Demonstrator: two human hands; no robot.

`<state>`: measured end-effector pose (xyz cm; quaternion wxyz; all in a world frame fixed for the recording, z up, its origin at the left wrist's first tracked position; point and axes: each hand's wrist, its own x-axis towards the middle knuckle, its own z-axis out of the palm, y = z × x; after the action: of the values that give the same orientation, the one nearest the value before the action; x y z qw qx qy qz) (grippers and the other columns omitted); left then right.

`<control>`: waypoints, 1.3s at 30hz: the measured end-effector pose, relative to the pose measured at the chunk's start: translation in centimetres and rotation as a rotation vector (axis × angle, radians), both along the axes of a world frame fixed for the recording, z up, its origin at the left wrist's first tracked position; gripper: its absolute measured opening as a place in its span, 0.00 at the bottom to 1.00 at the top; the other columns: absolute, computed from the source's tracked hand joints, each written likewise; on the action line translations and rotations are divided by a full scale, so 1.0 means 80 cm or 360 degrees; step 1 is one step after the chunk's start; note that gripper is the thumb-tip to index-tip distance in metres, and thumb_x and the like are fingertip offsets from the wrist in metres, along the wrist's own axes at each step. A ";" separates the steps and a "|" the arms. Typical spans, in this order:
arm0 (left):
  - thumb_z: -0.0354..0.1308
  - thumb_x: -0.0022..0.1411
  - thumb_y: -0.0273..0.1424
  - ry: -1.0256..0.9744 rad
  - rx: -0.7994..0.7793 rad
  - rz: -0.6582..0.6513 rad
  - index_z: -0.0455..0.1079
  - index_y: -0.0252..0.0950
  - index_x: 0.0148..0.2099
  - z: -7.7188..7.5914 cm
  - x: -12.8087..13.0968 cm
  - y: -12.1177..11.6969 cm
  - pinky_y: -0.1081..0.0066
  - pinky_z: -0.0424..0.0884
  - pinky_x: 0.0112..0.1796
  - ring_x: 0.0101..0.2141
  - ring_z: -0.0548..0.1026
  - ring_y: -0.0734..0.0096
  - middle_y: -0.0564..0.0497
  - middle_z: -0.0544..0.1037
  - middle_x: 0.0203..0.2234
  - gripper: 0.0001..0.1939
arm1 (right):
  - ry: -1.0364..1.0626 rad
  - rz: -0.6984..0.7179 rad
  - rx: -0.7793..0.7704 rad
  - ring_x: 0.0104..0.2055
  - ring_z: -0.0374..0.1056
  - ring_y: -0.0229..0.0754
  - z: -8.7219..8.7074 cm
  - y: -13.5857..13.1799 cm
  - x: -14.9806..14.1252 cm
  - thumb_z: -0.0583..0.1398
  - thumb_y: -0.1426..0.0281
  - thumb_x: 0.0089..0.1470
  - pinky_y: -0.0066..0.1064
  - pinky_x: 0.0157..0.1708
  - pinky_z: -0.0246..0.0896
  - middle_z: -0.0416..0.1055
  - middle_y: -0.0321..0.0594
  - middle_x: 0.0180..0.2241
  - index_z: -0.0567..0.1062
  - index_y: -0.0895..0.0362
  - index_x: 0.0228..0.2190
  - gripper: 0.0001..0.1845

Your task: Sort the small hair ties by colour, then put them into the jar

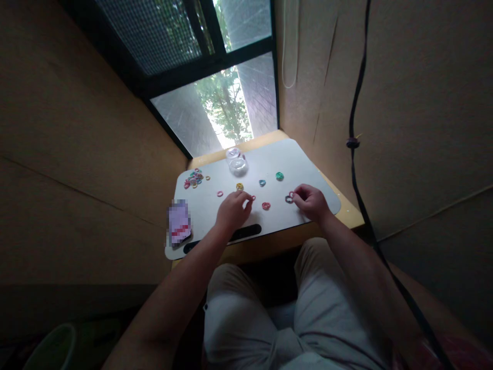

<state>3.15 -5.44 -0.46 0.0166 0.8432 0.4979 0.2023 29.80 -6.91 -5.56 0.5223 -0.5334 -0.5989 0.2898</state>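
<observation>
Small ring-shaped hair ties lie on a white lap-desk top (208, 221). My left hand (232, 209) is closed in a pinch on a red hair tie (253, 198) just above the board. Behind its fingers is a yellow bunch (239, 186), partly hidden. My right hand (310, 201) pinches a pink hair tie (291, 194) beside a dark bunch (288, 199). Between the hands lies a red bunch (266, 206). Farther back are a blue bunch (262, 183) and a green bunch (279, 176). A single pink hair tie (220, 193) lies left of the left hand.
A mixed heap of hair ties (194, 178) is at the board's left. A clear plastic container (238, 164) stands at the back, near the window (227, 108). A blurred purple object (179, 222) lies at the left edge. A black cord (352, 113) hangs on the right.
</observation>
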 end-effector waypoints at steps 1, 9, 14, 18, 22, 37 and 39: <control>0.53 0.66 0.30 0.0035 0.0009 -0.0079 0.74 0.38 0.41 -0.001 0.013 -0.004 0.65 0.69 0.45 0.43 0.74 0.62 0.46 0.79 0.40 0.08 | -0.0029 0.0000 0.0008 0.22 0.58 0.35 -0.001 0.000 -0.001 0.62 0.62 0.51 0.27 0.23 0.52 0.68 0.35 0.20 0.71 0.57 0.23 0.12; 0.53 0.67 0.33 0.0270 0.0020 -0.0212 0.76 0.37 0.36 -0.008 0.055 -0.005 0.65 0.70 0.39 0.36 0.74 0.63 0.45 0.79 0.35 0.12 | -0.0169 -0.0010 0.0036 0.21 0.56 0.35 -0.001 -0.005 -0.001 0.61 0.63 0.52 0.27 0.22 0.50 0.64 0.33 0.18 0.71 0.57 0.23 0.12; 0.56 0.62 0.29 0.0165 -0.0022 -0.0153 0.75 0.37 0.43 0.007 0.045 -0.011 0.62 0.71 0.42 0.40 0.75 0.59 0.46 0.80 0.40 0.09 | -0.0113 -0.0014 0.0050 0.21 0.56 0.35 -0.005 -0.002 0.001 0.61 0.63 0.52 0.28 0.22 0.50 0.63 0.33 0.18 0.70 0.57 0.22 0.13; 0.58 0.59 0.27 -0.0164 -0.0120 -0.0051 0.74 0.37 0.45 0.018 0.030 -0.031 0.63 0.72 0.42 0.40 0.76 0.61 0.46 0.80 0.39 0.11 | -0.0018 0.0029 0.0091 0.21 0.56 0.35 0.000 -0.009 -0.003 0.61 0.64 0.53 0.28 0.22 0.50 0.65 0.34 0.19 0.71 0.57 0.24 0.11; 0.57 0.62 0.32 -0.0831 -0.0459 0.0055 0.73 0.36 0.47 0.001 0.025 -0.065 0.71 0.73 0.32 0.36 0.78 0.67 0.45 0.80 0.40 0.12 | 0.0002 0.0365 0.0139 0.22 0.56 0.35 0.017 -0.033 -0.039 0.59 0.66 0.56 0.28 0.23 0.50 0.65 0.33 0.21 0.72 0.57 0.28 0.08; 0.61 0.60 0.37 -0.1444 -0.0579 0.0068 0.76 0.35 0.40 -0.063 0.006 -0.074 0.74 0.70 0.29 0.26 0.75 0.72 0.51 0.79 0.25 0.11 | -0.0198 0.0620 0.0092 0.24 0.58 0.36 0.007 -0.029 -0.121 0.58 0.68 0.53 0.29 0.26 0.54 0.65 0.33 0.21 0.67 0.56 0.23 0.09; 0.60 0.60 0.38 -0.1505 -0.0589 0.0119 0.77 0.35 0.38 -0.066 0.007 -0.073 0.73 0.71 0.30 0.26 0.77 0.71 0.50 0.80 0.25 0.12 | -0.0207 0.0618 0.0075 0.24 0.58 0.36 0.006 -0.031 -0.121 0.57 0.68 0.52 0.29 0.26 0.53 0.64 0.33 0.20 0.67 0.55 0.23 0.08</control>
<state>3.74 -11.31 -5.75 0.3819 0.6239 0.4933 0.4708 20.10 -9.38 -5.11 0.4292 -0.4131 -0.7296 0.3358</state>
